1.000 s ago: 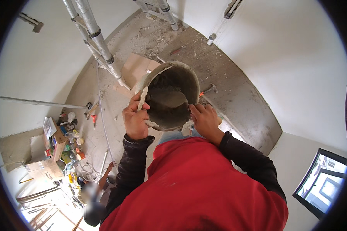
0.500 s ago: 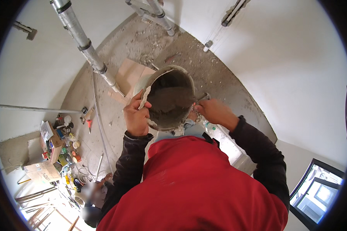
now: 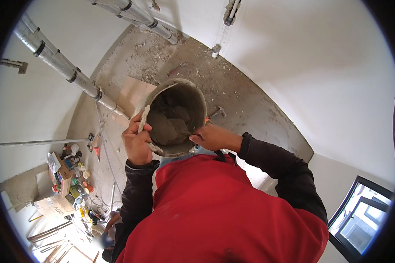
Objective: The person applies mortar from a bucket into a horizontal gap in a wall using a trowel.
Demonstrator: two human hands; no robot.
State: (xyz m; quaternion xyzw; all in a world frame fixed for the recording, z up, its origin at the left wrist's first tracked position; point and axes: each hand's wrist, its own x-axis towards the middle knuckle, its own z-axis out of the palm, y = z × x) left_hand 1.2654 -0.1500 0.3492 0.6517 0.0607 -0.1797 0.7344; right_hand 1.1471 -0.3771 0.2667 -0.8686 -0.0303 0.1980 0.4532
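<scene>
Dusty concrete floor (image 3: 250, 105) lies below. Left hand (image 3: 137, 144) and right hand (image 3: 213, 136) grip the rim of the bucket (image 3: 180, 94); its wet mortar (image 3: 166, 127) likely makes it heavy and slippery.

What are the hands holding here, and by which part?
A bucket of grey mortar. The left hand grips its near-left rim; the right hand holds the near-right rim.

Room under renovation: raw dusty concrete floor (image 3: 250, 101) beyond hands, bare metal pipes (image 3: 61, 65) up-left, tool clutter (image 3: 70, 175) lower-left.
</scene>
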